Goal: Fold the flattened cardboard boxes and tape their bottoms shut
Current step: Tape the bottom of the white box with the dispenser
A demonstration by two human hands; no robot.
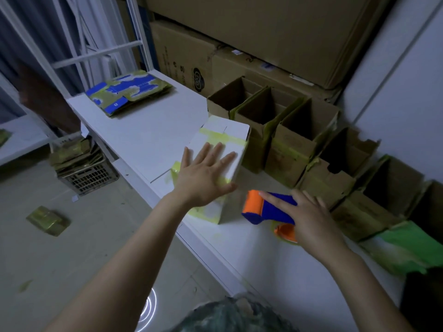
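Hands (203,174) (311,219) on box (227,136), tape dispenser (271,208)

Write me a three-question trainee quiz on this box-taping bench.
1. True or false: the left hand lies flat on the white taped box.
2. Which tool is the right hand on? A) scissors B) tape dispenser C) marker
3. Fill in: the brown boxes standing in a row have their tops ____.
Key: 1 true; 2 B; 3 open.
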